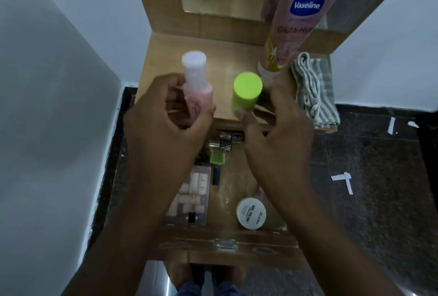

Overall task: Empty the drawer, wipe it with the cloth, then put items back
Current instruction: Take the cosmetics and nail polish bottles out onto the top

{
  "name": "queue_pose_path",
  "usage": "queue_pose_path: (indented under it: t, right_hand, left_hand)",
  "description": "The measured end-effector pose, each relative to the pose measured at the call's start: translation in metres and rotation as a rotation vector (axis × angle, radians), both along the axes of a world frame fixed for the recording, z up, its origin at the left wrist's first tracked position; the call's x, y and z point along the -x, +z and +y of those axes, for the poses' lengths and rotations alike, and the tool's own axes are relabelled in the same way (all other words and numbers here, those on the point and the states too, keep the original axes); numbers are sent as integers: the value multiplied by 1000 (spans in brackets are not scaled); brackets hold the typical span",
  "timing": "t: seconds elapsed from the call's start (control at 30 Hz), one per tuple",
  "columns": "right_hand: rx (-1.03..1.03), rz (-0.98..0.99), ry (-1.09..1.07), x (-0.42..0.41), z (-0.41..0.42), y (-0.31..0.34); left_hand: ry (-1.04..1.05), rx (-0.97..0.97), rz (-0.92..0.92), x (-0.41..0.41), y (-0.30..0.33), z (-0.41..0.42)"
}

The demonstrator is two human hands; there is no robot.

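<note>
The left hand (163, 115) grips a pink bottle (198, 84) and the right hand (277, 129) a green-capped bottle (246, 93) above the dresser top's (225, 58) front edge; the striped cloth (312, 89) lies at its right edge.

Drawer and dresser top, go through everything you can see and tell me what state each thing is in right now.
Drawer: pulled open, items inside.
Pink bottle: upright, cap on, gripped by the left hand.
Green-capped bottle: upright, capped, held by the right hand.
Vaseline tube: standing cap down, closed.
Striped cloth: bunched on the dresser top, untouched.
Nail polish jar: lid on, in the drawer.
Nail polish bottles: lying on their sides, in the drawer.
</note>
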State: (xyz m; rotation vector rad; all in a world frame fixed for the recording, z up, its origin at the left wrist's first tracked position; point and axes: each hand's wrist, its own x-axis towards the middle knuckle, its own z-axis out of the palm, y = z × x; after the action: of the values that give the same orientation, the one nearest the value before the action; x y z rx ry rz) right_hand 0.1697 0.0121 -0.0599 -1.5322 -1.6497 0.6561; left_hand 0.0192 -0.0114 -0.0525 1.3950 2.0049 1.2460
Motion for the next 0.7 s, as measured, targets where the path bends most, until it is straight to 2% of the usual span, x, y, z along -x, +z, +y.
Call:
queue_pose_path:
  t: [0.1,0.27,0.53,0.7]
  right_hand:
    - [-8,88,-70,21,27,3]
    - [-27,59,-186,48,72,-5]
    - [-81,-229,-227,70,98,-10]
    - [-30,-268,-273,70,117,-11]
  left_hand:
    - [14,-50,24,6,1,36]
    - [16,-126,66,14,-4,86]
    - [-56,-160,61,16,-13,114]
    - [-52,-192,50,11,-18,133]
